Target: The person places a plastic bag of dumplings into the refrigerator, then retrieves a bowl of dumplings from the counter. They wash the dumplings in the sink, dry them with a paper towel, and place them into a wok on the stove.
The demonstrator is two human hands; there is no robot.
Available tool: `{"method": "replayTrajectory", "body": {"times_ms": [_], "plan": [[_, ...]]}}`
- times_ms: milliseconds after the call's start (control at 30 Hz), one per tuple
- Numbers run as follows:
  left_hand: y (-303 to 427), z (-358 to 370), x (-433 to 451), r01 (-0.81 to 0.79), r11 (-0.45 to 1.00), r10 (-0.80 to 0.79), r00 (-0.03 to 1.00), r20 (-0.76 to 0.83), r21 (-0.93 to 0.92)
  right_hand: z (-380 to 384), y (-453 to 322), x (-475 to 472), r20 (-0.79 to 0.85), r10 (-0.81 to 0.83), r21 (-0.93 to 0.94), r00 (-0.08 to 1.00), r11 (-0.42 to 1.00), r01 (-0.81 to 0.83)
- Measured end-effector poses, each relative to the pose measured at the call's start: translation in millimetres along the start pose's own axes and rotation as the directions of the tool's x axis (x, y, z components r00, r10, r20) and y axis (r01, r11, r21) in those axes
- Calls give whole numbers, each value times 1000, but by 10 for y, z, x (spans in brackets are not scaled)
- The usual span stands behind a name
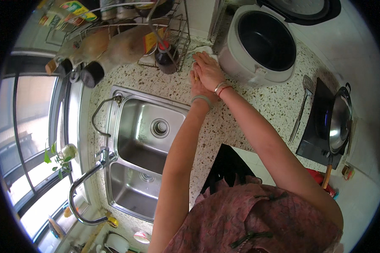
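Observation:
Both my arms reach forward over the speckled countertop (pixel 221 129). My left hand (pixel 200 83), with a ring and a green bangle, lies partly beneath my right hand (pixel 209 71), which wears a bracelet and a red cord. Just past the fingertips a whitish cloth (pixel 205 49) shows on the counter, in the gap between the wire rack and the rice cooker (pixel 223 68). My palms press down there; how much cloth lies under them is hidden. The cooker's lid (pixel 304 8) is up, and its dark inner pot (pixel 266 41) looks empty.
A double steel sink (pixel 142 161) with a curved faucet (pixel 74 196) is at left. The wire rack (pixel 180 34) holds bottles, including a dark red-capped one (pixel 166 58). On the right are a slotted spatula (pixel 300 110), a black cooktop (pixel 315 139) and a lidded wok (pixel 339 123).

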State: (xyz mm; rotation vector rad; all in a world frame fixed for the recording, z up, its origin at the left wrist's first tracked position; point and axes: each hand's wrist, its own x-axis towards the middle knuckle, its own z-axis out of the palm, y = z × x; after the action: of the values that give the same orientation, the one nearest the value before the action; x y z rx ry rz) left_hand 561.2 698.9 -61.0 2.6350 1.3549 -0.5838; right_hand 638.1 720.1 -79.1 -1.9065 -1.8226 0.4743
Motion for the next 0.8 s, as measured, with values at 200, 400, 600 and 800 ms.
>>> {"method": "replayTrajectory", "body": {"times_ms": [200, 400, 600, 800], "plan": [[-148, 32, 178, 12, 1000, -11, 994, -106, 1, 88, -12, 194, -32, -4, 0, 999, 1000, 4], [9, 50, 250, -74, 986, 47, 983, -177, -151, -1, 229, 143, -3, 72, 52, 997, 996, -72], [63, 1647, 328, -366, 880, -136, 419, -898, -304, 42, -174, -393, 60, -70, 99, 996, 993, 63], [814, 808, -786, -150, 978, 98, 945, -312, -147, -224, 14, -1180, 63, -52, 91, 997, 995, 46]]}}
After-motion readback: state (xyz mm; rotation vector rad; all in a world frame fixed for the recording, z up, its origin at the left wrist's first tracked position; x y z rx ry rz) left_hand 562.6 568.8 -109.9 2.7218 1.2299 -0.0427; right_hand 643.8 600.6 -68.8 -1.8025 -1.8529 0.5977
